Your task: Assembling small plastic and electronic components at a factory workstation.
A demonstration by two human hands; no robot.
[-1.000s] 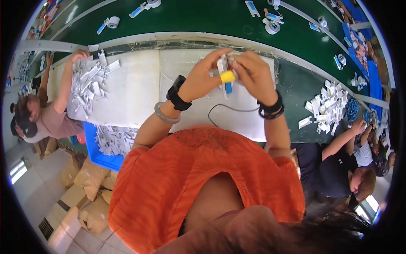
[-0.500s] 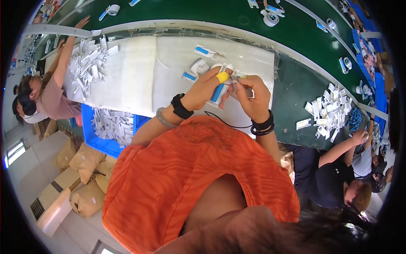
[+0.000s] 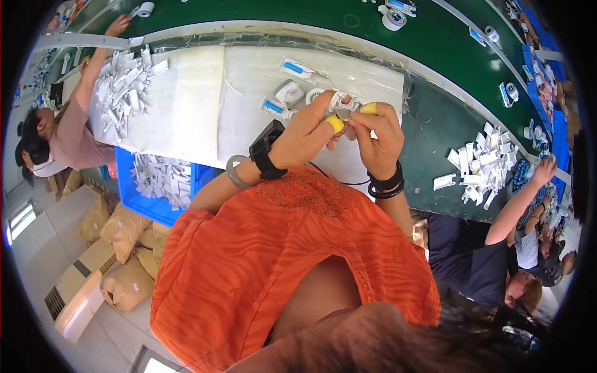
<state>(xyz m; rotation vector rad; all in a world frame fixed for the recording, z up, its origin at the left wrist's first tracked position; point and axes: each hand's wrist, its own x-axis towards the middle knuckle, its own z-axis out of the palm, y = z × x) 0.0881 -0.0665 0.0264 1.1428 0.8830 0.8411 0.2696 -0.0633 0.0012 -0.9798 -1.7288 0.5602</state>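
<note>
In front of my chest, over the white work sheet (image 3: 261, 137), both hands meet at a small white plastic part (image 3: 341, 102). My left hand (image 3: 311, 127) is closed round its lower left side, a yellow cover on its thumb. My right hand (image 3: 380, 127) pinches the part's right end, with a yellow cover on one fingertip. The fingers hide much of the part. Just left of it lie a white rounded housing (image 3: 289, 92) and a round slotted white piece (image 3: 315, 96). Two blue-and-white parts, one farther (image 3: 297, 68) and one nearer (image 3: 275, 107), rest beside them.
White plastic pieces are heaped at the left (image 3: 127, 87) and right (image 3: 482, 163). More fill a blue bin (image 3: 127, 196) by my left elbow. A green conveyor (image 3: 280, 22) carrying assembled units runs beyond the table. Co-workers reach in from both sides.
The blue-faced piece below my fingers has gone out of sight as my left hand turned. My right index finger lifted slightly. The co-worker at right stretched an arm outward.
</note>
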